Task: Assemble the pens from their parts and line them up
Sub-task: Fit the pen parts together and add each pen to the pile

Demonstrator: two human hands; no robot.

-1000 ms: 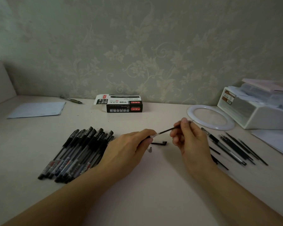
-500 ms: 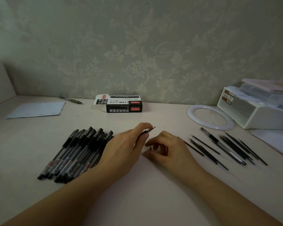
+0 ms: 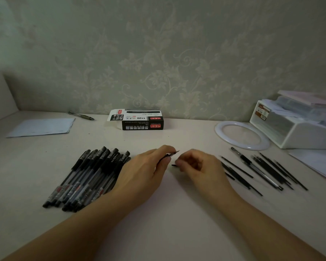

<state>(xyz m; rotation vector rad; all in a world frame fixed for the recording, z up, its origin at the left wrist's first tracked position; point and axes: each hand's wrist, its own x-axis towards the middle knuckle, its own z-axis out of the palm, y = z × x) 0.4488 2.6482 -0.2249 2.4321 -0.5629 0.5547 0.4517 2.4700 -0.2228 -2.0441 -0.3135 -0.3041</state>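
Two hands work near the middle of the desk (image 3: 177, 213), and we have one pen part in each grip. Our left hand (image 3: 145, 172) pinches a slim dark pen piece (image 3: 169, 155) between thumb and forefinger, its pale tip pointing right and slightly up, clear of the desk. Our right hand (image 3: 199, 166) sits just beside it with fingers curled around a small black part (image 3: 174, 165), of which only a short end shows; we cannot tell whether it is a cap or an end plug. We judge the step in hand to be joining these two, so we should bring the small part straight onto the tip along the pen's own line, keep the left hold firm and close to the end so the piece does not flex, and push until it seats. The motion blur on the right fingers hides their exact hold. The pile of finished pens (image 3: 88, 176) lies toward the left edge, fanned and overlapping instead of neatly ranked, so once ours is whole we should lay it parallel alongside them. The loose refills and barrels (image 3: 262, 170) wait toward the right edge, near the white ring (image 3: 222, 135); a good many remain, so we judge the task well along but not done.
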